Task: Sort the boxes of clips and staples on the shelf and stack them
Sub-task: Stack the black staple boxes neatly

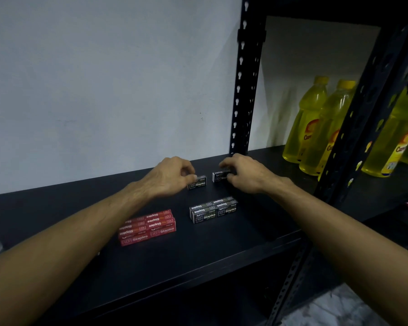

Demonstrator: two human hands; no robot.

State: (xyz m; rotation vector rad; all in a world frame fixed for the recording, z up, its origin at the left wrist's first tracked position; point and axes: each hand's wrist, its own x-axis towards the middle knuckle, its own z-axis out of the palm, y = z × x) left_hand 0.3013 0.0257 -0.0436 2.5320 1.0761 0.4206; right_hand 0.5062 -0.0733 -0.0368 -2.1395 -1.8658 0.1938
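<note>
On the black shelf (pixel 198 260) lie two groups of staple boxes. A stack of red staple boxes (pixel 149 228) sits front left, and a block of black staple boxes (pixel 213 210) sits to its right. Behind them, my left hand (pixel 169 176) pinches a single black staple box (pixel 197 183) that rests on the shelf. My right hand (pixel 245 172) grips another black staple box (pixel 219 176) close to the shelf upright. The two held boxes lie side by side with a small gap between them.
A black perforated upright (pixel 244 85) stands just behind my right hand. Yellow drink bottles (pixel 316 128) stand on the neighbouring shelf at the right. A second slanted upright (pixel 353 147) crosses in front of them. A white wall backs the shelf.
</note>
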